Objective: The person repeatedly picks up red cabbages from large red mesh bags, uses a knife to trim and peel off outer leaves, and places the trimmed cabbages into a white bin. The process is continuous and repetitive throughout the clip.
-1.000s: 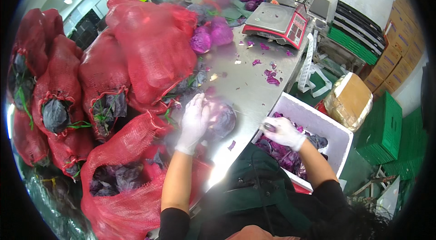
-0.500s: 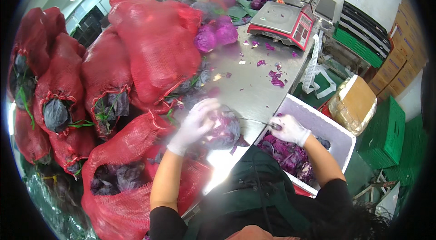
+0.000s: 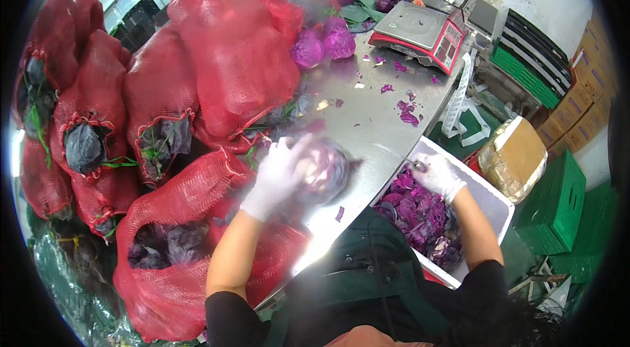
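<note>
Two gloved hands, two jobs. Your left hand (image 3: 279, 173) is spread wide over the purple cabbage (image 3: 321, 173), palm wrapped round its near side and pinning it on the steel table (image 3: 367, 124), likely so the round head can't roll. Your right hand (image 3: 436, 175) hangs over the white crate (image 3: 489, 199) beside the table edge, fingers curled narrow round something small and dark; you can't tell from here what it is. The crate is full of loose purple leaves (image 3: 417, 206), so it seems to sit low at your right to catch trimmings straight off the bench. At your left an open red mesh sack (image 3: 170, 216) gapes with dark heads inside, close enough to reach. More tied sacks are stacked behind it. Across the table stands a red weighing scale (image 3: 423, 28), with leaf scraps (image 3: 407, 114) strewn before it.
</note>
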The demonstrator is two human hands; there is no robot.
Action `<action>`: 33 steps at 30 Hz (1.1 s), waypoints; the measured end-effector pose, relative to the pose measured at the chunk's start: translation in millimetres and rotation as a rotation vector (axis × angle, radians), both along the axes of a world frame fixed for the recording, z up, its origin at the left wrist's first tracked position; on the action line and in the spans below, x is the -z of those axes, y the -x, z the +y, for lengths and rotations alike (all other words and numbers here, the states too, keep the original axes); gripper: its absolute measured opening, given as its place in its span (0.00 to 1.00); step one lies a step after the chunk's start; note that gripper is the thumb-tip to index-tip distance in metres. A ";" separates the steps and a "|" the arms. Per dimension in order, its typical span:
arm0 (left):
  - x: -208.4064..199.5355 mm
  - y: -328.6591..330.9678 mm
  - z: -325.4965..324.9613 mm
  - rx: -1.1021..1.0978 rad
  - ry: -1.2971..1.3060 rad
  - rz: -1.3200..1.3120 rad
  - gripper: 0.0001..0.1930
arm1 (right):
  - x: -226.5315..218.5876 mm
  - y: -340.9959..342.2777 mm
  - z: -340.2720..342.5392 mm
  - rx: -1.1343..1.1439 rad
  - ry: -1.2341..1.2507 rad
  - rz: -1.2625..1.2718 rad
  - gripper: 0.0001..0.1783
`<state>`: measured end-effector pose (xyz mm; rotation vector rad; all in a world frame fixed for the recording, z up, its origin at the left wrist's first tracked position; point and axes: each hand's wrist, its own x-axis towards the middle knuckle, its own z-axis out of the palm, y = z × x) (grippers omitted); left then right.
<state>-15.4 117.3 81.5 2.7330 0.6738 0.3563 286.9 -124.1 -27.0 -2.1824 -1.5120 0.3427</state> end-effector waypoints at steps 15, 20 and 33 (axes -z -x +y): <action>50.0 -4.5 16.8 -0.029 0.045 -0.148 0.31 | 41.9 31.0 6.7 -0.075 0.380 -0.112 0.17; 13.9 -10.5 10.8 -0.186 -0.116 0.158 0.29 | -0.3 54.9 3.4 -0.036 -0.082 0.128 0.12; 21.4 5.1 0.3 -0.355 0.095 0.026 0.31 | 19.5 55.9 -7.6 -0.002 0.230 0.065 0.12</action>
